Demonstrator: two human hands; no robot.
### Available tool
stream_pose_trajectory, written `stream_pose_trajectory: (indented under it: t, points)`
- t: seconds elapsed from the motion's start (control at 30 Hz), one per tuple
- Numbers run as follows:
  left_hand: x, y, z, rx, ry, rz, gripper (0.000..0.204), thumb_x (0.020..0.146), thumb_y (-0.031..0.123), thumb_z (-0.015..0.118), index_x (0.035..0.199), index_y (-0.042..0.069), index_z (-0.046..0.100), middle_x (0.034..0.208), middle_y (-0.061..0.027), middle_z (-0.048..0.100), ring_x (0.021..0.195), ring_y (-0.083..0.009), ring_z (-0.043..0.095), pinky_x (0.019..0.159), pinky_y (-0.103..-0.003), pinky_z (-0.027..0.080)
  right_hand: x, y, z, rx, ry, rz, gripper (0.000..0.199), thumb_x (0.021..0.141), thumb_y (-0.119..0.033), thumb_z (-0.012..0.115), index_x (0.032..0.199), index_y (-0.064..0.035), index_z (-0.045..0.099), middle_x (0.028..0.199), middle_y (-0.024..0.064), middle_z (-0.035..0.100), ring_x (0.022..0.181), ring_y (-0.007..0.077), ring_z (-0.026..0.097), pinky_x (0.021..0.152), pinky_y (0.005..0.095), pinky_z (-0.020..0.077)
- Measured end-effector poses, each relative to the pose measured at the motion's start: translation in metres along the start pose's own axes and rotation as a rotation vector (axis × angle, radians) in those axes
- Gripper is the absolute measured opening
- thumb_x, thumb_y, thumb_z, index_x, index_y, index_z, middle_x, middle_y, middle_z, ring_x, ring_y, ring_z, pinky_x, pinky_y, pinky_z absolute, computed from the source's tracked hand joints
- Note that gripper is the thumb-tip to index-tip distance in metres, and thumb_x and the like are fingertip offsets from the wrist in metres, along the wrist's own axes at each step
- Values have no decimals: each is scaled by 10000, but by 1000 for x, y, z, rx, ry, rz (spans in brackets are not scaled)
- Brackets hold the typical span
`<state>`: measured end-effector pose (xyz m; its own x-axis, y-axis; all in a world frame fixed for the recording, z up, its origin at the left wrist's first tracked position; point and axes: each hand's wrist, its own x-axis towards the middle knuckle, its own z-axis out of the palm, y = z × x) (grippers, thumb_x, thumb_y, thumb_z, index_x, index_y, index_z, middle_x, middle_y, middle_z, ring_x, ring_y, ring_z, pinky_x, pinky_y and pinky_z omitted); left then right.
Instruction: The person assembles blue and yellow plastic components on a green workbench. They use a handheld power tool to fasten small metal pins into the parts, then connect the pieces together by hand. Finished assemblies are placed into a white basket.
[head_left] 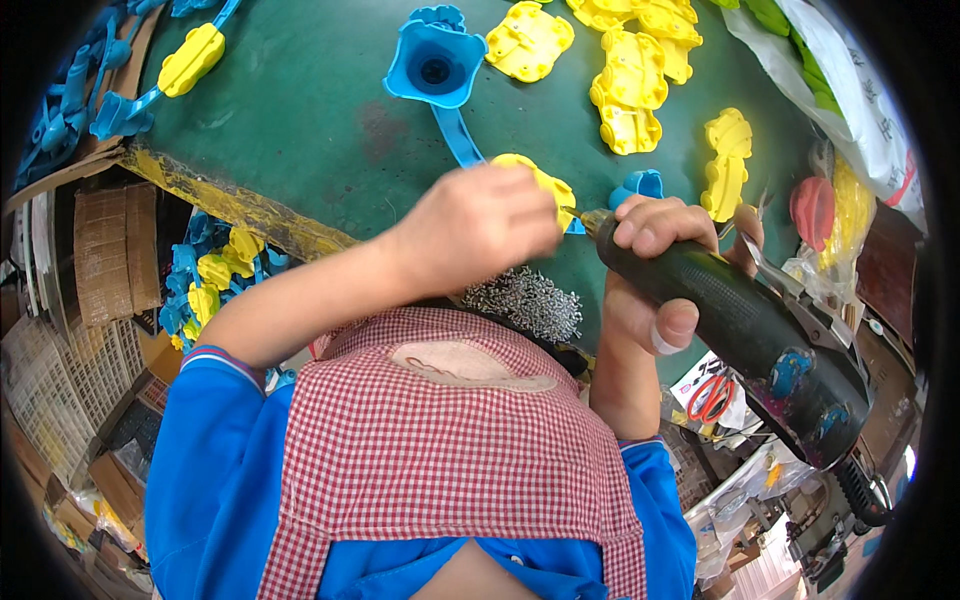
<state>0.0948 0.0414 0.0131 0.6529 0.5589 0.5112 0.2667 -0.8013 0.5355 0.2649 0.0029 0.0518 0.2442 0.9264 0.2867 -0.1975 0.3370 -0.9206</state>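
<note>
My right hand (655, 232) is wrapped round a black power screwdriver (725, 325) with a metal lever along its side. The tool's tip points left, close to a yellow car-shaped plastic part (540, 182). That part sits at the near end of a blue plastic stem (457, 133), whose far end carries a blue flared cup (435, 68). Slightly smeared by motion, my left hand (490, 215) is closed over the near side of the yellow part, next to the tip; what its fingers hold is hidden. A small blue cup piece (637, 187) lies behind my right hand.
Small metal screws (525, 300) are heaped at the green table's (300, 110) near edge. Several yellow shells (630, 85) lie farther back. Blue parts (65, 120) fill a cardboard box at left; more blue and yellow pieces (215, 275) are below. A white bag (830, 70) stands at right.
</note>
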Motion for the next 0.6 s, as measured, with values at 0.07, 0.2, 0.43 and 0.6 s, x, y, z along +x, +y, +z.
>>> stream_pose_trajectory:
  t: [0.07,0.2,0.43,0.6]
  points:
    - [5,-18,8,79,39,-77,131,666,162,709,719,96,610,763,0,571,759,-173,571,664,-309,476,0,9,-3,36,-55,-19,870,681,-515,808,1179,0,315,785,88,574,744,207,593,834,382,469]
    - [6,-22,13,93,33,-104,169,614,141,753,734,92,644,787,5,614,764,-183,588,670,-303,460,4,14,-1,66,-67,-5,869,702,-461,814,1254,-28,300,789,91,573,738,209,587,759,374,492]
    - [7,-13,10,158,33,-1,167,601,149,746,734,110,652,779,25,611,795,-161,592,706,-306,448,8,-4,-7,198,-251,-155,854,844,-549,610,1496,-182,197,844,81,537,764,208,536,758,400,435]
    - [5,0,6,114,-16,-140,226,570,181,771,756,105,669,789,28,626,827,-158,600,739,-318,454,-4,-13,7,182,-88,-102,994,711,-611,723,1406,-122,207,795,82,560,710,212,574,730,415,481]
